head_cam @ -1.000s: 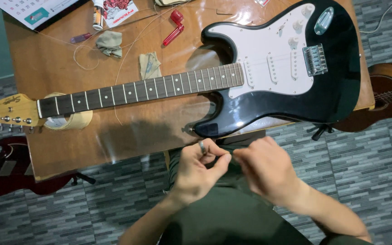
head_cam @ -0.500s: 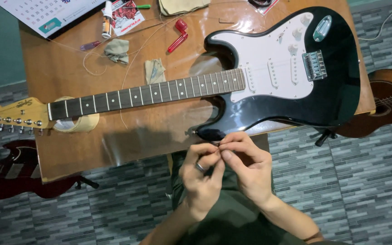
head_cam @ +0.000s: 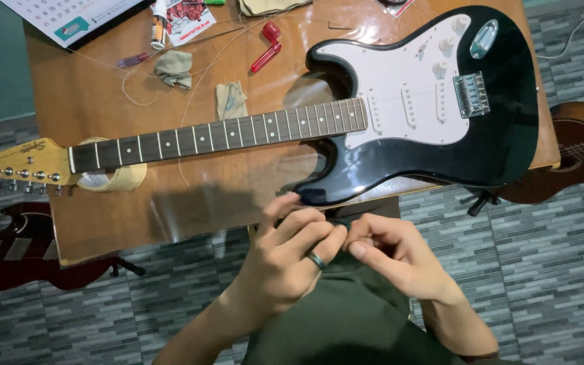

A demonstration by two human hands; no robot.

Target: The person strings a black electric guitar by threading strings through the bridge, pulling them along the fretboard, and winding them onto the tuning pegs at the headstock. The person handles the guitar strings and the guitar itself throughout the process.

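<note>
1. Head view: the left hand [head_cam: 285,260] sits low at centre, just off the near edge of the table [head_cam: 103,101], fingers curled in and pinched toward the right hand [head_cam: 397,257].
2. A dark ring [head_cam: 316,259] shows on one left finger.
3. The right hand meets it fingertip to fingertip, also pinched narrow; whatever sits between them is too small to make out, so I cannot tell what either holds.
4. Both hands hover over the person's green lap [head_cam: 346,318], just below the guitar [head_cam: 414,108].
5. The guitar, black with a white pickguard, lies flat across the table, body to the right, neck running left, its pale headstock [head_cam: 15,165] hanging past the table's left edge.
6. The neck rests on a tape roll [head_cam: 113,179].
7. Beyond the neck: two crumpled cloths [head_cam: 174,67], a red winder [head_cam: 266,46] and loose wire [head_cam: 136,81] curling across the wood.
8. Top left corner, a calendar [head_cam: 69,17].
9. On the floor, a dark red guitar [head_cam: 15,250] on the left, a brown one [head_cam: 576,149] on the right.
</note>
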